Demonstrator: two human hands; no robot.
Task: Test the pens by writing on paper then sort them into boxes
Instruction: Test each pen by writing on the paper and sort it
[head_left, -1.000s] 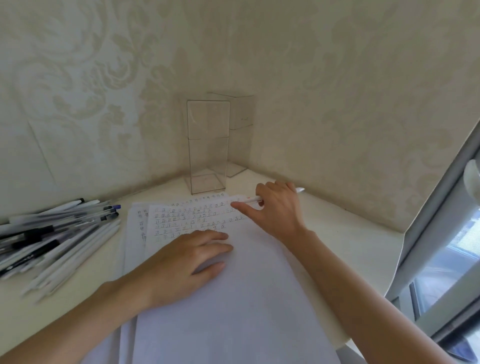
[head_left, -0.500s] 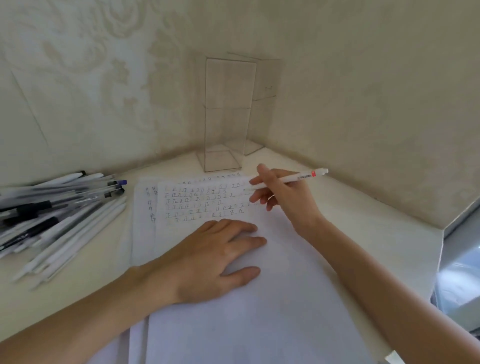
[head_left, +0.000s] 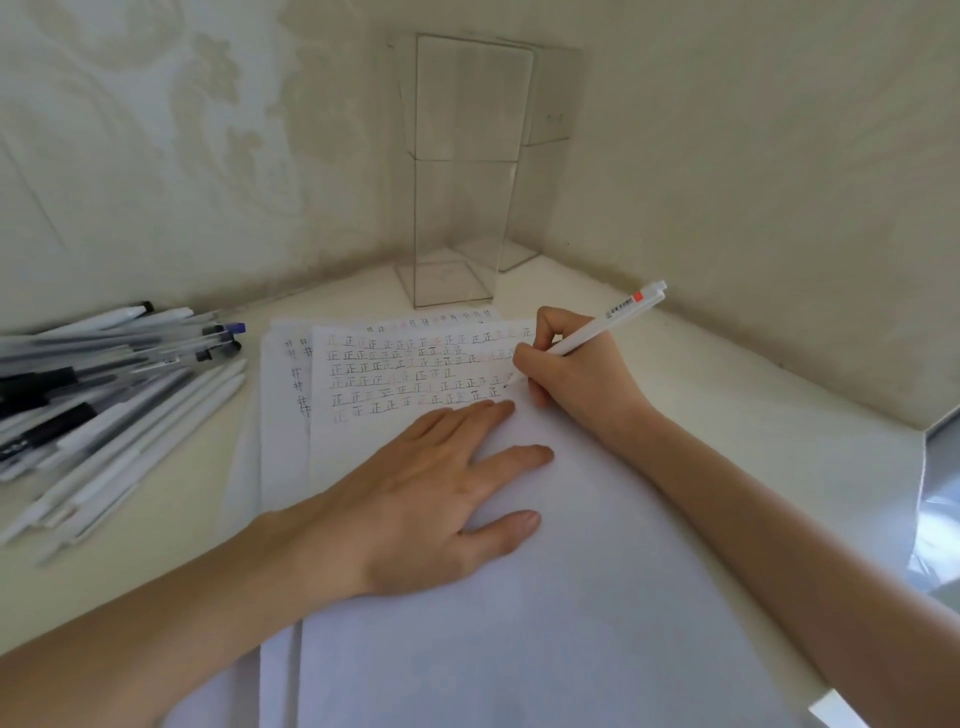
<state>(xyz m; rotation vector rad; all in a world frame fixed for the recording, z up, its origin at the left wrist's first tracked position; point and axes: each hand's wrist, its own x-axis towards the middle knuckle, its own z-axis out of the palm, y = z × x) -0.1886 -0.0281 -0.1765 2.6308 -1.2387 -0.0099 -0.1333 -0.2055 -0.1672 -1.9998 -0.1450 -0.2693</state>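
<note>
My right hand (head_left: 576, 374) grips a white pen with a red mark (head_left: 613, 314), its tip touching the top sheet of paper (head_left: 519, 597) at the right end of the written rows. My left hand (head_left: 431, 499) lies flat on that sheet with fingers spread, just below the writing. A pile of several pens (head_left: 104, 395), white, black and clear, lies on the table at the left. Two tall clear boxes stand in the far corner: one in front (head_left: 462, 171), one behind it to the right (head_left: 545, 130). I see no pens in them.
The white table (head_left: 753, 415) meets patterned walls at the back and right. Its right edge runs beside a window frame (head_left: 940, 467). More sheets lie under the top one, sticking out at its left.
My right hand turned the pen into a writing grip and brought its tip down onto the paper. The view has moved closer to the table. My left hand stays on the sheet.
</note>
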